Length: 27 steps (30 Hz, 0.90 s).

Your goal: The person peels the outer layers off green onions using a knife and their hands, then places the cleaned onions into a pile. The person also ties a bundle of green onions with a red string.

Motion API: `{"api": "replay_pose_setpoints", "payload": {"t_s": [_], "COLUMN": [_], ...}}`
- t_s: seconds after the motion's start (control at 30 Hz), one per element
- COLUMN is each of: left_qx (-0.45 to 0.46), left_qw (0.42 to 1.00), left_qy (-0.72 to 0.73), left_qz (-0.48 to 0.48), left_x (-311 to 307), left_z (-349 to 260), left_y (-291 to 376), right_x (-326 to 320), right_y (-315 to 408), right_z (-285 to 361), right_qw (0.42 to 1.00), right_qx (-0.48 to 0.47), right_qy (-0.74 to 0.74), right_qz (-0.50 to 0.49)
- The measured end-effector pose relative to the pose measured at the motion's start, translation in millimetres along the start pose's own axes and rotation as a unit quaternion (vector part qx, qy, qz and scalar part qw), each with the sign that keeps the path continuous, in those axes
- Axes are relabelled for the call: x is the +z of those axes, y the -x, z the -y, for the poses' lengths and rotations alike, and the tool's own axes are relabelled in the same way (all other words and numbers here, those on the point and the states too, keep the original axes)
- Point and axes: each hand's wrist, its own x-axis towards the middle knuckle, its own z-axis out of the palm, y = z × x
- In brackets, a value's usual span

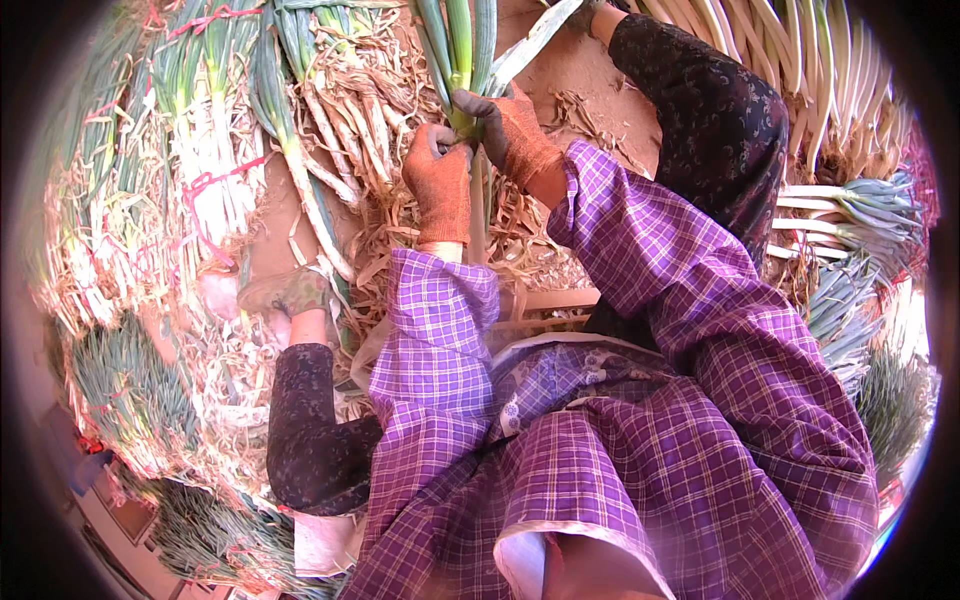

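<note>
My left hand (437,184) wears an orange knit glove with dark coated fingers. Its fingers close around a large green onion (460,56), just below where the leaves fan out. My right hand (514,131), gloved the same way, grips the same stalk slightly higher, its thumb across the leaf bases. Green leaves point away from me past the top of the picture, and the pale lower stalk (477,214) runs back towards my body. One paler leaf (536,46) splays out to the right above my right hand. My fingers hide part of the stalk.
Bundles of green onions bound with pink ties (221,180) lie at left. Loose untrimmed onions (367,127) and dry husks (525,240) cover the soil ahead. Cleaned white stalks (810,82) lie at upper right. My shoe (289,291) and bent knee (750,112) flank the work.
</note>
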Motion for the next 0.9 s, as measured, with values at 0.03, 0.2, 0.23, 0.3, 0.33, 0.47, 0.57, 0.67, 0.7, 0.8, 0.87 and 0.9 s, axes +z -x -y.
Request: {"api": "replay_pose_setpoints", "payload": {"t_s": [0.03, 0.2, 0.23, 0.3, 0.33, 0.47, 0.57, 0.67, 0.7, 0.8, 0.87, 0.9], "left_qx": [-0.044, -0.031, -0.034, -0.084, -0.03, -0.17, -0.183, -0.171, -0.17, -0.195, -0.052, -0.051], "left_qw": [0.998, 0.997, 0.994, 0.937, 0.894, 0.762, 0.7, 0.802, 0.831, 0.92, 0.99, 0.985], "left_qy": [0.032, 0.039, -0.023, -0.067, -0.07, -0.286, -0.519, -0.501, -0.484, -0.339, -0.084, -0.075], "left_qz": [-0.02, 0.055, 0.1, 0.333, 0.442, 0.555, 0.456, 0.276, 0.216, 0.014, 0.098, 0.148], "left_x": [4, 5, 1, -28, -44, -142, -208, -228, -222, -178, -118, -91], "left_z": [-1, -23, -25, -20, -11, 61, 118, 114, 97, 9, -39, -56], "left_y": [5, 21, 24, 34, 44, 87, 96, 80, 73, 53, 42, 33], "right_x": [-1, -8, -9, -12, -14, -11, -10, -8, -4, 3, 5, 5], "right_y": [2, 14, 13, 9, 6, -35, -62, -74, -75, -65, -55, -51], "right_z": [-1, -3, 0, 8, 13, 45, 71, 101, 106, 104, 85, 71], "right_qw": [1.0, 0.994, 0.993, 0.985, 0.991, 0.989, 0.957, 0.953, 0.958, 0.946, 0.951, 0.949], "right_qx": [-0.009, -0.051, -0.036, -0.013, 0.017, 0.003, -0.038, -0.047, -0.037, -0.027, 0.017, 0.038], "right_qy": [0.021, 0.089, 0.108, 0.161, 0.11, 0.004, -0.111, -0.159, -0.189, -0.261, -0.276, -0.287], "right_qz": [-0.007, 0.024, 0.027, 0.054, 0.073, 0.149, 0.267, 0.253, 0.212, 0.19, 0.134, 0.126]}}
